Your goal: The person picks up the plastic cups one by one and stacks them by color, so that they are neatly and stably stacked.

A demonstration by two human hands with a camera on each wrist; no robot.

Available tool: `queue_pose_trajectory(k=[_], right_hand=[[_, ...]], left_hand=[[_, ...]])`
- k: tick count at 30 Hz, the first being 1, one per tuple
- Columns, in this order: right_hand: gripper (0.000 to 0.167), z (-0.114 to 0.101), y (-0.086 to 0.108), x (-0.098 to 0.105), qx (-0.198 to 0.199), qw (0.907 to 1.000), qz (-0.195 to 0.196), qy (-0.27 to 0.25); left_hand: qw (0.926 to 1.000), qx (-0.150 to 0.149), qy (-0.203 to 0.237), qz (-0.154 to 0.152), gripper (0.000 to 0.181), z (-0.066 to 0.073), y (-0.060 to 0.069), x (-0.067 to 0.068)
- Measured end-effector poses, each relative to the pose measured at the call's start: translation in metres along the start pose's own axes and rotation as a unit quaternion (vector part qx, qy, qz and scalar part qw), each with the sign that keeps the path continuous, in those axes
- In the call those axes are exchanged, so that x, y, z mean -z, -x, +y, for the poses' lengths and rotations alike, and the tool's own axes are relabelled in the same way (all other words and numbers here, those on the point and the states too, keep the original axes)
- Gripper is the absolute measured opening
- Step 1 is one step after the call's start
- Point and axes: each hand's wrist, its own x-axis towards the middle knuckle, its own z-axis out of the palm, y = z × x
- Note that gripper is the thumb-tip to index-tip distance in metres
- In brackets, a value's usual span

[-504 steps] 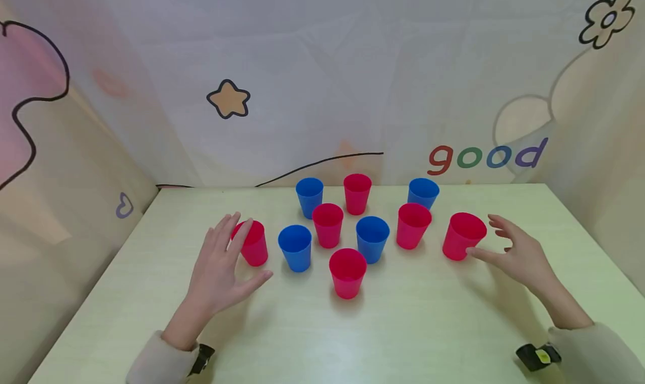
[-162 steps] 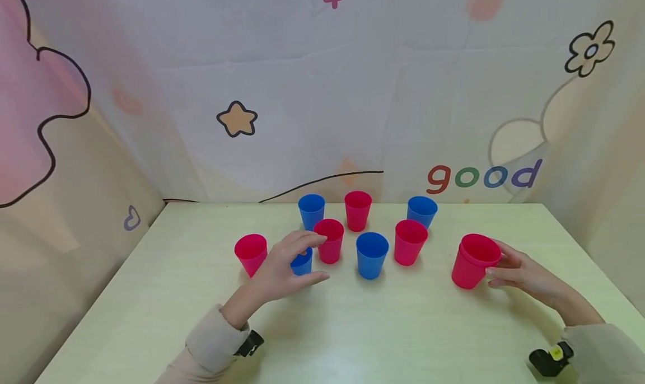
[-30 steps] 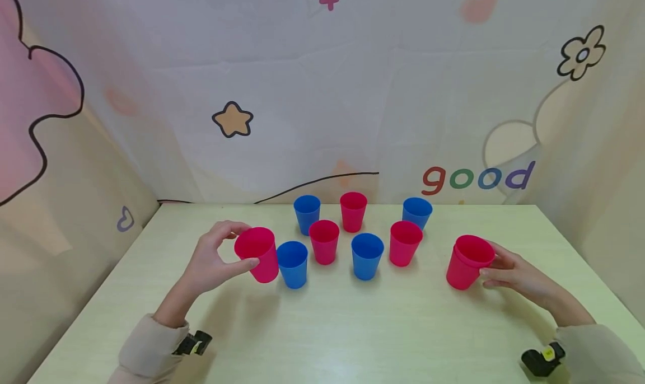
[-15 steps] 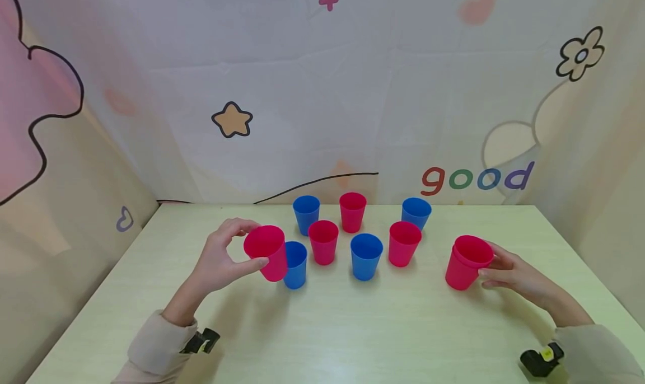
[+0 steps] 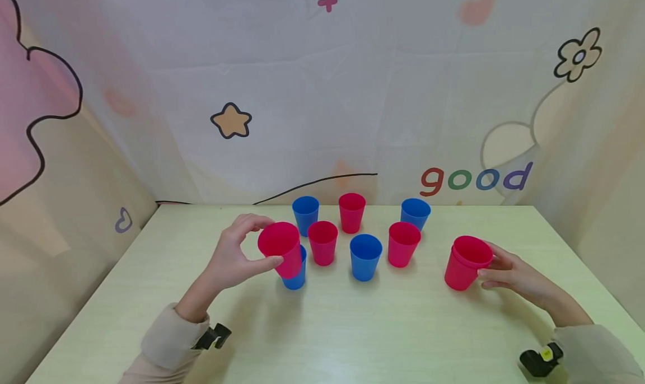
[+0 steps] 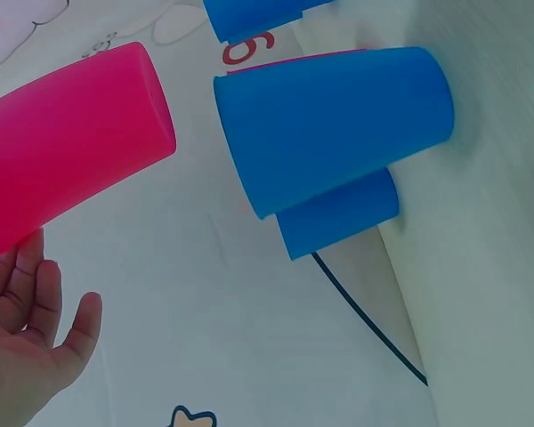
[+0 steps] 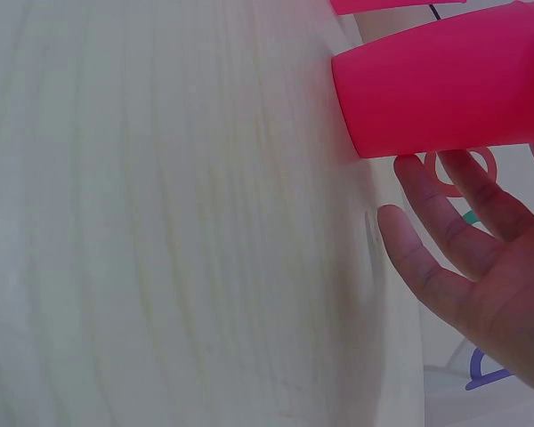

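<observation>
In the head view, my left hand (image 5: 235,255) grips a red cup (image 5: 280,249) between thumb and fingers, held above the table in front of a blue cup (image 5: 294,279), which it partly hides. The left wrist view shows the held red cup (image 6: 80,142) raised beside the upright blue cup (image 6: 338,124). On the right, my right hand (image 5: 519,277) holds a nested stack of red cups (image 5: 462,269) by its right side; in the right wrist view the stack (image 7: 445,84) stands on the table with fingers of the right hand (image 7: 481,249) against it.
Behind and between the hands stand red cups (image 5: 322,244) (image 5: 351,213) (image 5: 402,245) and blue cups (image 5: 305,213) (image 5: 365,258) (image 5: 415,211), upright on the pale table (image 5: 353,333). A printed cloth (image 5: 302,93) hangs along the back and sides.
Over the last second my left hand has carried the red cup rightward, from left of the blue cup to in front of it. My right hand and its stack have stayed in place.
</observation>
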Motion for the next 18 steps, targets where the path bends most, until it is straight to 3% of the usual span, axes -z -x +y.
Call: queue_pose_trajectory(k=[10, 18], right_hand=[[0.054, -0.002, -0.001, 0.001, -0.003, 1.0, 0.005, 0.003], [0.055, 0.0, -0.001, 0.001, 0.009, 0.9998, -0.013, -0.009]], left_hand=[[0.9996, -0.022, 0.019, 0.001, 0.059, 0.012, -0.011, -0.011], [0.9994, -0.021, 0.026, -0.001, 0.058, 0.018, -0.018, -0.021]])
